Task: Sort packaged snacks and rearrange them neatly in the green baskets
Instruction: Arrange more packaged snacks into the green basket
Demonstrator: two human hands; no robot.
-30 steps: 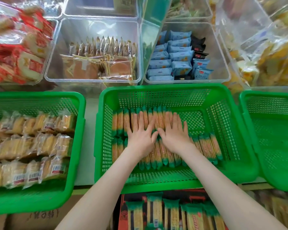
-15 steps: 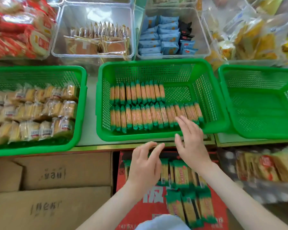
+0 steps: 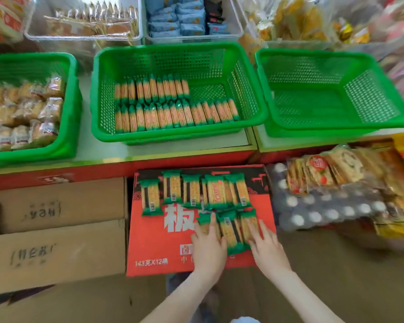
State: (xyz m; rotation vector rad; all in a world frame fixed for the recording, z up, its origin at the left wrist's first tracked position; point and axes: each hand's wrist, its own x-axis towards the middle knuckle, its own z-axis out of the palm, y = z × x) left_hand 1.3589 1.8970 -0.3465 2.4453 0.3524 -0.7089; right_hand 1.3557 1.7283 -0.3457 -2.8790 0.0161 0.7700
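Shop shelving fills the back of my view, clear bins [image 3: 84, 38] of wrapped snacks behind a bench [image 3: 107, 150] that carries three green baskets. A second ago both hands lay flat on the rows inside the middle basket [image 3: 173, 134], squaring them up. Now they have dropped away from it, down to the red carton [image 3: 159, 248] below the bench edge.

The left hand [image 3: 208, 243] rests its straight fingers over the leftmost of the nearest packs [image 3: 231, 231]. The right hand [image 3: 266, 248] lies spread against the rightmost one. Neither has curled round anything yet; I read this as gathering, not lifting. More loose packs [image 3: 191, 190] lie in a row further up the carton.

The biscuit packs [image 3: 173, 110] in the middle basket sit untouched in two neat rows, the back row ending short with bare mesh to its right. I judge that gap is where the next handful belongs. The left basket [image 3: 72, 101] holds yellow cakes, and the right basket [image 3: 336, 127] has nothing in it.
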